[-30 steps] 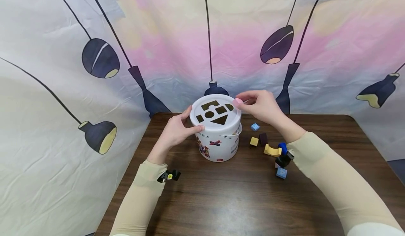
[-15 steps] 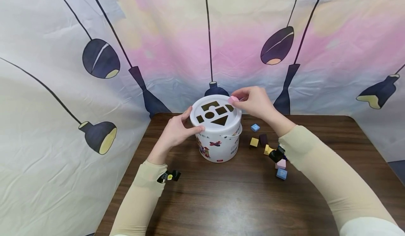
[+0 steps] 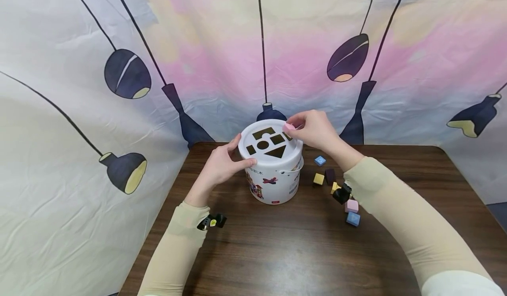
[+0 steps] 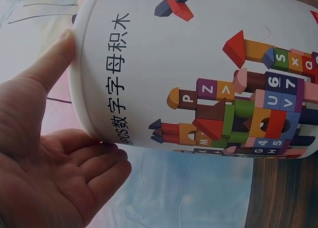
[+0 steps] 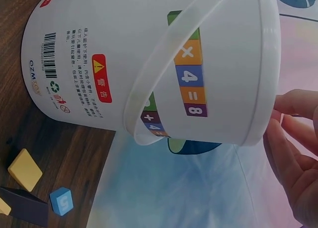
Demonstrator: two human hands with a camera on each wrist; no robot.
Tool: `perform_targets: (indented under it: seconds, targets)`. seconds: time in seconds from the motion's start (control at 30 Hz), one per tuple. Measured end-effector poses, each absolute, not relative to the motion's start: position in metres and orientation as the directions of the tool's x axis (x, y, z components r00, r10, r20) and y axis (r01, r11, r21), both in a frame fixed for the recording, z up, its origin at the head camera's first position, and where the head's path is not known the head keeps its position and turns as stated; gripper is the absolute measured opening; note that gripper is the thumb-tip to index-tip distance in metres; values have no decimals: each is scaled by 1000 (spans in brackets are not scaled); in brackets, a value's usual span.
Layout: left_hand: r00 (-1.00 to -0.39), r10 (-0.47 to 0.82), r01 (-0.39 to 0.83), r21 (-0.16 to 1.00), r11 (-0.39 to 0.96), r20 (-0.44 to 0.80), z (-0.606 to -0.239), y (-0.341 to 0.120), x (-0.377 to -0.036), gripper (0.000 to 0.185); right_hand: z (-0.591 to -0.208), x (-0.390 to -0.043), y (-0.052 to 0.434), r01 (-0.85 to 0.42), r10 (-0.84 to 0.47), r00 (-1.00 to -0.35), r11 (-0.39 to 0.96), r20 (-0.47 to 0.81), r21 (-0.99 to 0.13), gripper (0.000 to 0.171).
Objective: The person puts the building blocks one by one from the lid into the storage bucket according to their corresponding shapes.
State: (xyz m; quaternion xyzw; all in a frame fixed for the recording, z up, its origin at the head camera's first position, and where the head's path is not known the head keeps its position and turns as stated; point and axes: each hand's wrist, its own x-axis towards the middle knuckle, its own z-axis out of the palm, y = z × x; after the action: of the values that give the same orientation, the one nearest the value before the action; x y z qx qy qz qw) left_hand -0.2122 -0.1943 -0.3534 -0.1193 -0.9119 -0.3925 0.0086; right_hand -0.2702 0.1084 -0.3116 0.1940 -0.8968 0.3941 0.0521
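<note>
The left hand (image 3: 222, 166), spread with thumb extended, touches the left rim of a round white lid (image 3: 292, 149) on a white printed bucket (image 3: 277, 192). At the lid's far right, a small pink block (image 3: 288, 127) is pinched by the right hand (image 3: 316, 128). Right of the bucket lie a yellow block (image 3: 318, 179) and blue block (image 3: 320, 160).

Below your gripping right hand (image 3: 317, 129), the table (image 3: 253, 247) carries a bucket (image 3: 277, 189) and, right of the grip, blue blocks (image 3: 353, 219), yellow blocks (image 3: 318, 179), a dark block (image 3: 330, 176), a pink block (image 3: 351, 206).
</note>
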Motion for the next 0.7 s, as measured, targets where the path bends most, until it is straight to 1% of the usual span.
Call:
perform_targets:
  seconds: [0.33,0.7]
  targets:
    - [-972,208,219,716,663,106,-355,-195,-213,103,-315,-272,103,-381,-286,-924,657,253,-651,31]
    - [-972,209,221,713,665,106,-355,-195,-213,104,-314,-271,101,-357,-286,-934,709,214,-609,35]
